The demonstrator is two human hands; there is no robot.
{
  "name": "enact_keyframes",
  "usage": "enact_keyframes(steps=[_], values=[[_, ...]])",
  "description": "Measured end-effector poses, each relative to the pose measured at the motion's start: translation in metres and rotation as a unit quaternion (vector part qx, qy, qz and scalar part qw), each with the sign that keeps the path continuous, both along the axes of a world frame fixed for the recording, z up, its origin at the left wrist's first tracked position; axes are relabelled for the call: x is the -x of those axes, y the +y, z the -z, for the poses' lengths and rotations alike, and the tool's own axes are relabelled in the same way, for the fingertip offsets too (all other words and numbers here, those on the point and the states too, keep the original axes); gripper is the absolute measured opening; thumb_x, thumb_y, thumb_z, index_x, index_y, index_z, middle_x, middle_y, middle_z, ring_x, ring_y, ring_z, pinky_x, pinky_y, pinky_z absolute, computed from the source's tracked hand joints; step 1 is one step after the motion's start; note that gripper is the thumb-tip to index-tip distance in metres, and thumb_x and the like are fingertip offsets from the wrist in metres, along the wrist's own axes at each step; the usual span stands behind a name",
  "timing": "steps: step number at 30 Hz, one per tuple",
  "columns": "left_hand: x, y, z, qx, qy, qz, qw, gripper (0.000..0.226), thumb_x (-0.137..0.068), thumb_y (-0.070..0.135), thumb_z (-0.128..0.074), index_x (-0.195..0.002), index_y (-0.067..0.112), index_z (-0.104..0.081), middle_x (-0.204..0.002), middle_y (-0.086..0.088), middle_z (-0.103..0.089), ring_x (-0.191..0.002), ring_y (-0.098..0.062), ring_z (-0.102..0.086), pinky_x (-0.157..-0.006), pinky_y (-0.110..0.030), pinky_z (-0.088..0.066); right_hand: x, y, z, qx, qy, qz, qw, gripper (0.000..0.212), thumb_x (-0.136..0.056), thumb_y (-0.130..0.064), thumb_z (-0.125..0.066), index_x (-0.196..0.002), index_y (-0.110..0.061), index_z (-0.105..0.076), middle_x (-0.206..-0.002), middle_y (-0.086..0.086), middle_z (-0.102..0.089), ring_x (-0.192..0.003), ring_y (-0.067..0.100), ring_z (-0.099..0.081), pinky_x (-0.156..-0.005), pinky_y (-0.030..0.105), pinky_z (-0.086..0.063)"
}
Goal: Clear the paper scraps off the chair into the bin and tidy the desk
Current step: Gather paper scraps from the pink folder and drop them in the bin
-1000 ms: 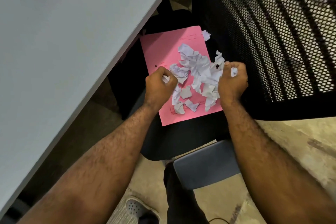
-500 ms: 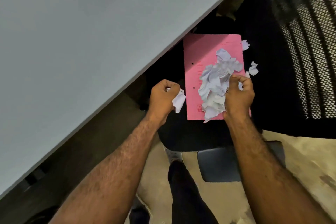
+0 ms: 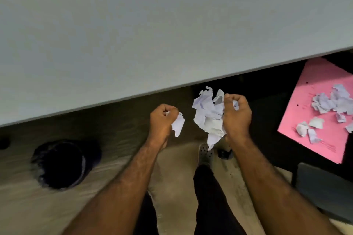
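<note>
Scraps fill both your fists right now. Your right hand point(image 3: 237, 115) is curled tight around a large crumpled wad of paper point(image 3: 209, 115), which bulges out toward your left and hangs below the knuckles; that loose overhang is the part most likely to shed a piece on the way. Your left hand point(image 3: 162, 120) pinches a smaller scrap point(image 3: 178, 124) between curled fingers and thumb, with its free end sticking out to the right. Both hands hang in the air just below the desk edge point(image 3: 172, 89), above the floor and your shoe point(image 3: 206, 153), and they do not touch each other.

At lower left, well apart from your hands, is a dark round bin point(image 3: 61, 164), blurred in this view, so you cannot read its rim clearly. Holding the paper bunched and up high looks like a carrying grip for the trip over there, so the next move, as I judge it, is to swing left until both fists are over the opening before you let go.

On the chair seat at right lies a pink folder point(image 3: 313, 101) with more loose scraps point(image 3: 324, 104) scattered on it, so another handful remains before you turn to the desk.
</note>
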State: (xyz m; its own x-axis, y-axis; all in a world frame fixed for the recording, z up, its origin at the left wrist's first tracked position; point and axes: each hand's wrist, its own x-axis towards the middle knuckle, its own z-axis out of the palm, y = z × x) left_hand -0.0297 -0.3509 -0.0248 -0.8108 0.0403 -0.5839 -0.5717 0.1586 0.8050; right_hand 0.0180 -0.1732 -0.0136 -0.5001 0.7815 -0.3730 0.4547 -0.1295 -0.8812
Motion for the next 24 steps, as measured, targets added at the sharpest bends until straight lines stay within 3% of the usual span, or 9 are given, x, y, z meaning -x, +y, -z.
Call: enact_keyframes(steps=[2,6,9,11,15,19,22,24], values=[[-0.003,-0.059,0.006,0.022,0.002,-0.041,0.999,0.012,-0.083,0.0,-0.061,-0.075,0.008,-0.066,-0.071,-0.004,-0.071,-0.067,-0.02,-0.067,-0.065,-0.036,-0.053,0.011,-0.057,0.009,0.002,-0.018,-0.05,0.999,0.015,-0.093,-0.032,-0.062,-0.093,-0.017,-0.059,-0.085,-0.003,-0.066,-0.071,0.002,-0.063,-0.055,0.012,-0.048],[-0.017,-0.18,0.024,0.072,-0.002,-0.125,0.99,0.014,-0.081,0.004,-0.063,-0.071,0.014,-0.066,-0.075,-0.009,-0.072,-0.068,-0.021,-0.066,-0.062,-0.033,-0.051,0.027,-0.182,0.035,0.028,-0.04,-0.165,0.985,0.017,-0.093,-0.031,-0.061,-0.098,-0.015,-0.06,-0.096,0.006,-0.067,-0.087,0.016,-0.066,-0.073,0.03,-0.056],[-0.034,-0.264,0.039,0.088,-0.009,-0.191,0.978,0.016,-0.08,0.006,-0.063,-0.069,0.017,-0.064,-0.066,0.001,-0.07,-0.059,-0.011,-0.064,-0.054,-0.025,-0.047,0.032,-0.272,0.057,0.017,-0.037,-0.24,0.97,0.015,-0.093,-0.03,-0.061,-0.094,-0.015,-0.06,-0.086,-0.005,-0.063,-0.077,-0.001,-0.063,-0.062,0.01,-0.048],[-0.045,-0.315,0.05,0.111,-0.005,-0.227,0.967,0.017,-0.08,0.007,-0.064,-0.069,0.02,-0.064,-0.061,0.007,-0.068,-0.055,-0.006,-0.062,-0.049,-0.02,-0.046,0.034,-0.327,0.072,0.015,-0.044,-0.288,0.956,0.014,-0.092,-0.03,-0.061,-0.096,-0.016,-0.06,-0.085,-0.012,-0.061,-0.076,-0.001,-0.061,-0.058,0.004,-0.044],[-0.062,-0.405,0.078,0.164,0.009,-0.295,0.941,0.009,-0.079,0.007,-0.065,-0.075,0.015,-0.066,-0.067,0.002,-0.068,-0.061,-0.01,-0.063,-0.054,-0.024,-0.051,0.037,-0.424,0.099,0.02,-0.058,-0.371,0.926,0.008,-0.092,-0.031,-0.06,-0.094,-0.023,-0.059,-0.086,-0.018,-0.059,-0.08,0.004,-0.059,-0.063,0.009,-0.044],[-0.073,-0.478,0.115,0.234,0.037,-0.371,0.898,0.007,-0.079,0.008,-0.066,-0.075,0.013,-0.064,-0.065,0.005,-0.064,-0.057,-0.005,-0.058,-0.053,-0.014,-0.045,0.044,-0.503,0.131,0.023,-0.046,-0.429,0.902,0.008,-0.093,-0.027,-0.061,-0.088,-0.021,-0.06,-0.084,-0.011,-0.062,-0.072,0.003,-0.058,-0.057,0.01,-0.047],[-0.079,-0.52,0.152,0.246,0.028,-0.416,0.875,0.003,-0.079,0.01,-0.066,-0.078,0.012,-0.064,-0.068,-0.001,-0.066,-0.06,-0.009,-0.06,-0.057,-0.023,-0.048,0.052,-0.551,0.164,0.022,-0.046,-0.455,0.889,0.011,-0.093,-0.025,-0.062,-0.087,-0.016,-0.06,-0.077,-0.007,-0.062,-0.053,-0.004,-0.053,-0.042,0.013,-0.041],[-0.08,-0.544,0.18,0.263,0.021,-0.434,0.861,0.004,-0.08,0.013,-0.066,-0.082,0.011,-0.065,-0.074,-0.004,-0.069,-0.067,-0.016,-0.063,-0.062,-0.029,-0.052,0.058,-0.578,0.193,0.029,-0.047,-0.466,0.883,0.011,-0.093,-0.025,-0.062,-0.085,-0.017,-0.059,-0.074,-0.003,-0.061,-0.047,-0.003,-0.051,-0.039,0.017,-0.04]])
